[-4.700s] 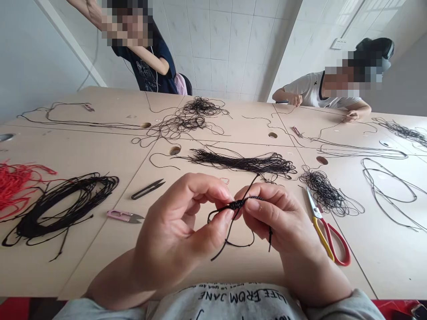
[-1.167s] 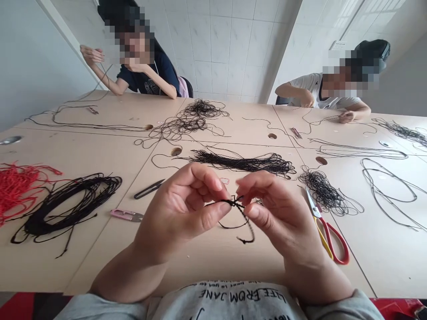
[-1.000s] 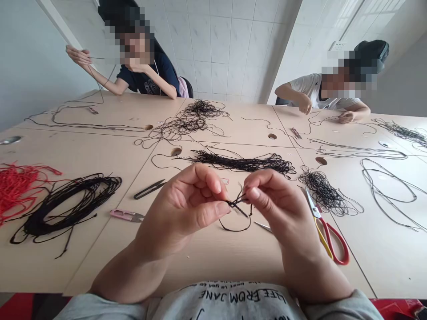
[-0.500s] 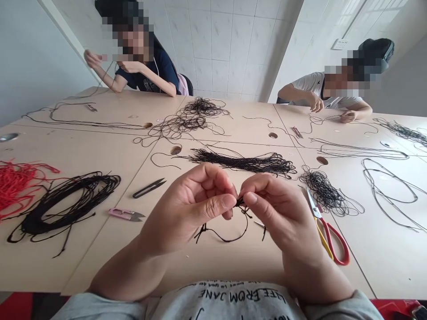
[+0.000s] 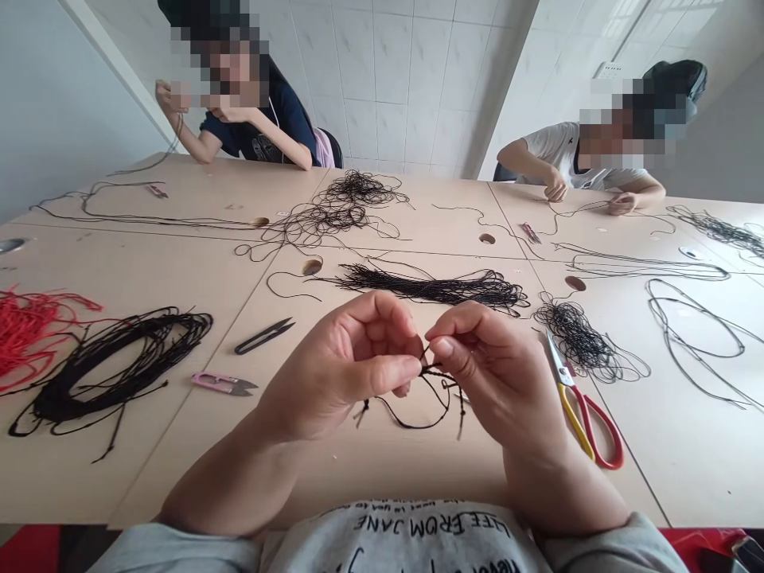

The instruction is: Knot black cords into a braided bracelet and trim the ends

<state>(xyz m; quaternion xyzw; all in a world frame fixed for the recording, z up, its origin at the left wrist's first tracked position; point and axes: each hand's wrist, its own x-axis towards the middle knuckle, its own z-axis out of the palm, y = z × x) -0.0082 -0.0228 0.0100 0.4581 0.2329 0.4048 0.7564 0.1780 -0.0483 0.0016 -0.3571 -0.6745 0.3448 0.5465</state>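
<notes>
A thin black cord with a small knotted section (image 5: 434, 371) hangs between my hands, above the pale wooden table (image 5: 358, 469). My left hand (image 5: 346, 358) pinches the cord between thumb and fingers. My right hand (image 5: 495, 370) pinches it from the other side, with its fingertips close to my left hand. Part of the knot is hidden behind my fingers. A loop of the cord droops below them, and its loose ends dangle clear of the table. Red-and-yellow-handled scissors (image 5: 582, 418) lie to the right of my right hand.
Black thread snips (image 5: 263, 336) and pink snips (image 5: 222, 384) lie left of my hands. A black cord coil (image 5: 119, 370), red cord (image 5: 29, 334) and tangled black bundles (image 5: 430, 288) cover the table. Two seated people (image 5: 256, 111) (image 5: 573, 155) handle cords at the far side.
My hands have moved closer together around the knotted cord, and their fingertips now nearly meet. The loop hangs below them with its ends spread. The far-left person's raised hand has moved lower.
</notes>
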